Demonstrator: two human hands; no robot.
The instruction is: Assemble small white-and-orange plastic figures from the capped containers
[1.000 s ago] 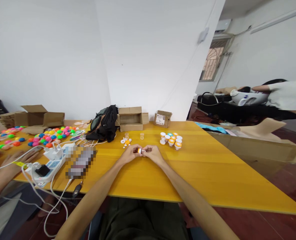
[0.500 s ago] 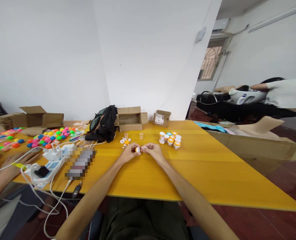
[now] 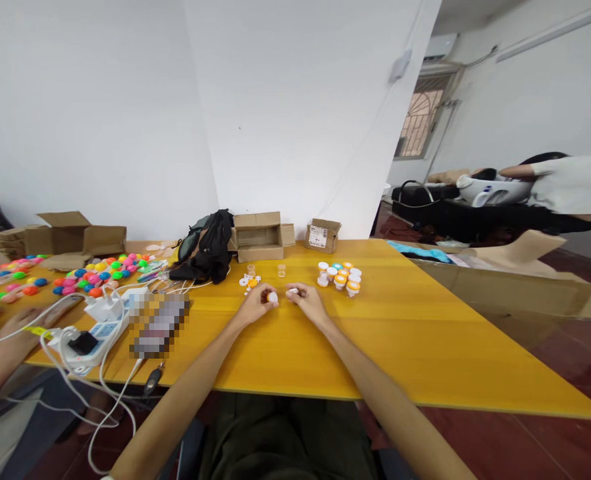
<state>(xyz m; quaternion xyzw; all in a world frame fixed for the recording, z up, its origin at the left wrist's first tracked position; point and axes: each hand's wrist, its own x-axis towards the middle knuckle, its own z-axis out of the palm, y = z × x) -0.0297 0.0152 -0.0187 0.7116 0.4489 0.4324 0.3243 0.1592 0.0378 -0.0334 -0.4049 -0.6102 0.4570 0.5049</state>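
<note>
My left hand [image 3: 256,305] is closed round a small round white-and-orange piece [image 3: 272,298], its white face turned up. A short gap away, my right hand [image 3: 307,302] pinches a tiny white piece [image 3: 292,291] that seems to carry dark dots, too small to name surely. Just beyond my left hand lie a loose orange part [image 3: 252,283] and several small white pieces [image 3: 244,282]. Two clear cups stand behind: one cup [image 3: 251,269] by the loose parts, another cup [image 3: 282,271] farther right. To the right of my right hand is a cluster of small lidded containers [image 3: 340,275], white, orange and teal.
Open cardboard boxes [image 3: 260,252] and a black bag [image 3: 208,250] line the wall. Leftward lie a pixelated phone-like object [image 3: 160,327], a power strip [image 3: 95,340] with cables, colourful balls [image 3: 110,270] and another person's hand [image 3: 18,333]. At far right, a person [image 3: 570,183] bends over.
My hands have drawn slightly apart; the white piece in my right hand has moved away from the round piece. The round piece has turned its white face more upward.
</note>
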